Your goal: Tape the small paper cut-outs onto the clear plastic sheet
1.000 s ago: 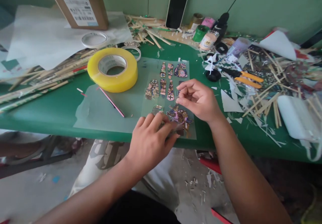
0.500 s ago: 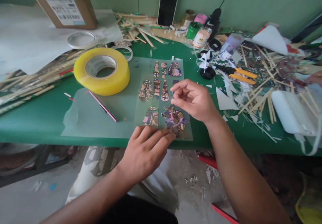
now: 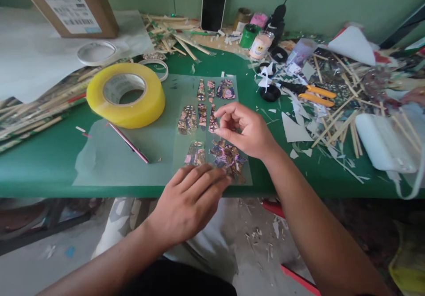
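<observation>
The right hand (image 3: 247,130) is raised over the sheet with its fingers curled; the tips of thumb and forefinger stand apart with a gap between them, and whether anything thin and clear sits there I cannot tell. The left hand (image 3: 191,198) is palm down at the near edge, fingers side by side; its underside is hidden, so I cannot tell whether it grips anything.

A heap of patterned cut-outs (image 3: 229,154) lies below the right hand's fingertips and just beyond those of the left. A single patterned piece (image 3: 195,153) is to the left of the heap, just past the left knuckles. Farther up, a middle row of pieces (image 3: 187,119) ends on the right beside the right thumb and forefinger, and an upper row (image 3: 226,89) lies beyond that. All are on a translucent sheet (image 3: 159,172) on the green table (image 3: 43,167).

Left of the pieces is a pink pen (image 3: 129,143), with a yellow tape roll (image 3: 154,96) behind it. To the right, orange-handled pliers (image 3: 317,95) lie among scraps.
</observation>
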The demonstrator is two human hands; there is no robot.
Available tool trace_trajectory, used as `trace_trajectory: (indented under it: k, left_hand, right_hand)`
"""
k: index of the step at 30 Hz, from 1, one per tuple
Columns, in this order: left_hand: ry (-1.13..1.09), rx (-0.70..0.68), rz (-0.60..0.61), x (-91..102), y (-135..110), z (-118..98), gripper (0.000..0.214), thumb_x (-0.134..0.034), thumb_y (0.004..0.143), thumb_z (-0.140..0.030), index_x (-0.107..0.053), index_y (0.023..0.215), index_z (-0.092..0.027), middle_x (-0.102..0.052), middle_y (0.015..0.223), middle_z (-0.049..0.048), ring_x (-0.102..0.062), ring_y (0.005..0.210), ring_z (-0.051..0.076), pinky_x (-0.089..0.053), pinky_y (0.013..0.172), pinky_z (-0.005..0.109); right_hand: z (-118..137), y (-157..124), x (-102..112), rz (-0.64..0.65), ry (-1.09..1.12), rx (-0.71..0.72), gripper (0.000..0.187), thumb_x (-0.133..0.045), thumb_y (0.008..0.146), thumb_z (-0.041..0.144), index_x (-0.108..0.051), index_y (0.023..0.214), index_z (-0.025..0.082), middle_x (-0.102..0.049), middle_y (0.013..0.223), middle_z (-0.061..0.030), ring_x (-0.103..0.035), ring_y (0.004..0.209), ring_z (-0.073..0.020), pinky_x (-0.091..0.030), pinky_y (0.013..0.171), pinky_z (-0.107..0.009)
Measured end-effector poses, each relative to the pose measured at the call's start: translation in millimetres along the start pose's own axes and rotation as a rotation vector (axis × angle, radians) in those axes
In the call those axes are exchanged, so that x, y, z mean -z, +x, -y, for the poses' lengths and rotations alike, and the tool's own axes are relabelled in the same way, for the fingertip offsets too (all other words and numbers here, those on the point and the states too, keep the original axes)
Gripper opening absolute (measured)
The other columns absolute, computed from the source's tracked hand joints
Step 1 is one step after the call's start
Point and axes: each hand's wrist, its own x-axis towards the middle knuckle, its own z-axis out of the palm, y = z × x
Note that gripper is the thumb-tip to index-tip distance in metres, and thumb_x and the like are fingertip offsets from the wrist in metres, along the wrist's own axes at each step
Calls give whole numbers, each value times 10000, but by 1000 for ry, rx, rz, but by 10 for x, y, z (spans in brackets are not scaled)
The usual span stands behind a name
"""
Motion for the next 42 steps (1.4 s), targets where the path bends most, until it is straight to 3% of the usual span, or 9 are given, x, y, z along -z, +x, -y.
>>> trace_trajectory:
  k: [4,8,11,17,20,29,35,42]
  left_hand:
    - [-10,-3,22,-13,-62,-3,324,-574,882,-134,-629,1197,-186,-708,1218,63,-606,1181,222,-449,1029,399]
    - [-59,159,10,157,55,127,186,-529,898,-109,-650,1016,-186,-733,1052,66,-656,928,194,-514,812,348]
    - [58,244,113,239,244,309,239,-478,923,-112,-662,1053,-192,-722,1030,62,-631,881,214,-504,775,371]
    - [94,50,282,204,366,586,478,-507,876,-70,-623,1268,-317,-654,1186,44,-597,953,215,-487,833,369]
    - [81,-1,321,209,351,649,463,-483,907,-103,-621,1281,-337,-648,1177,44,-591,951,205,-481,850,363]
    - [192,42,239,202,323,658,323,-522,917,-199,-675,1189,-281,-677,1138,68,-592,935,242,-486,769,377]
    - [152,-34,305,211,333,669,399,-532,901,-157,-641,1241,-336,-651,1225,47,-593,979,235,-475,811,379]
    - [242,31,214,206,313,648,286,-535,908,-199,-681,1150,-245,-685,1154,73,-602,932,250,-482,726,377]
  right_hand:
    - [2,8,-4,18,-25,13,191,-628,881,242,-573,1062,224,-542,755,35,-520,654,-94,-445,596,-236]
    - [36,-6,6,0,-20,22,197,-629,878,239,-575,1067,224,-544,756,32,-523,659,-100,-444,590,-240]
    - [63,-15,10,-12,-22,17,189,-630,868,228,-576,1049,216,-539,750,29,-532,674,-109,-446,600,-246]
    - [69,-25,13,-12,-36,-4,182,-621,868,225,-574,1044,216,-541,745,22,-528,666,-114,-446,599,-253]
    - [65,-25,17,-7,-50,-7,170,-618,871,227,-577,1035,216,-550,748,19,-533,669,-116,-449,596,-254]
    - [87,-13,11,-18,-52,-5,138,-602,868,207,-579,1004,217,-537,724,24,-522,650,-111,-438,580,-251]
    - [95,-19,14,-24,-47,6,143,-608,861,204,-580,1001,217,-540,723,23,-523,648,-113,-430,575,-255]
    - [88,-22,18,-27,-35,11,147,-606,862,202,-582,1007,206,-542,723,24,-521,641,-107,-428,570,-247]
